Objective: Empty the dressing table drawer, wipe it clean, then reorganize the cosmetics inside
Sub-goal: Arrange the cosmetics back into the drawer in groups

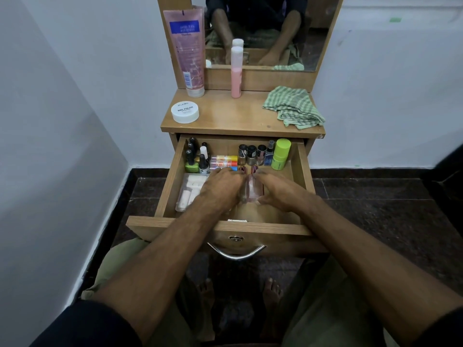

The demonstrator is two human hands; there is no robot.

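The wooden drawer [302, 166] of the dressing table is pulled out. Small nail polish bottles [251, 154], a lime green container [281, 154] and coloured tubes [223, 160] stand along its back. A clear tray of white items [188, 191] lies at the left. In the middle lies a clear pinkish bottle [252, 190]. My left hand [220, 186] rests against its left side and my right hand [275, 190] holds its right side, fingers and thumb around it.
On the tabletop [238, 113] stand a pink tube [188, 50], a pink spray bottle [236, 71] and a white nail polish remover jar [185, 111]. A green checked cloth [293, 106] lies at the right. A mirror [263, 31] stands behind. White walls close in on both sides.
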